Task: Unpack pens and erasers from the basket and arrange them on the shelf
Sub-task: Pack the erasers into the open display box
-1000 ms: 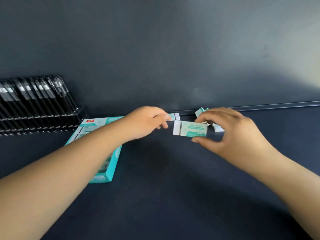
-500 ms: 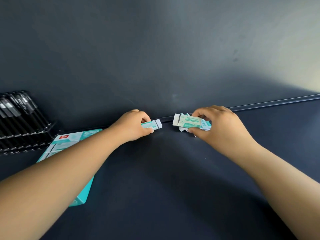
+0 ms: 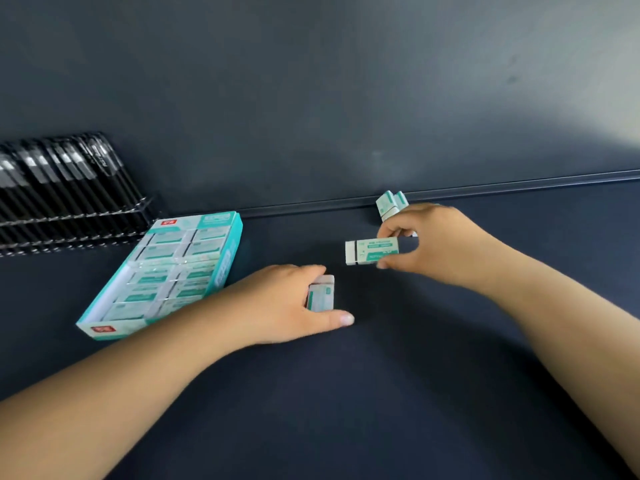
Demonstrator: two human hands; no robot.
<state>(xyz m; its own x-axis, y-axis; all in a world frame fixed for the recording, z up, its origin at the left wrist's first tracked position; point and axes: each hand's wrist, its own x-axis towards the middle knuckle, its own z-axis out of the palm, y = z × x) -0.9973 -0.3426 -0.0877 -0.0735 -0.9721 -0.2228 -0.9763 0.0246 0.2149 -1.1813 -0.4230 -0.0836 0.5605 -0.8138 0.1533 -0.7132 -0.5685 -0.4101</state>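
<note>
Left hand (image 3: 284,303): I'm gripping a teal-and-white eraser (image 3: 321,294) low in the middle of the frame; my fingers are curling over it from the far side and my thumb is lying stretched along its near side; the eraser is looking tilted, white end up; whether it is touching the shelf I cannot tell
Right hand (image 3: 440,244): I'm pinching a second eraser (image 3: 372,250) right of centre, forefinger on its upper edge and thumb on its lower edge; it is lying level with its white end pointing left; it looks lifted off the surface, just up and right of the first eraser, the two apart
Placed erasers (image 3: 391,201): a few are standing together against the back rail, just above my right hand, partly hidden by my fingers
Eraser box (image 3: 162,275): an open teal tray is sitting left of centre, still filled with wrapped erasers in two columns; my left forearm is crossing just below its near corner
Pens (image 3: 59,188): black pens are leaning in a clear rack at the upper left edge
Shelf (image 3: 381,393): a dark blue surface is carrying everything, with a dark wall rising behind the rail
</note>
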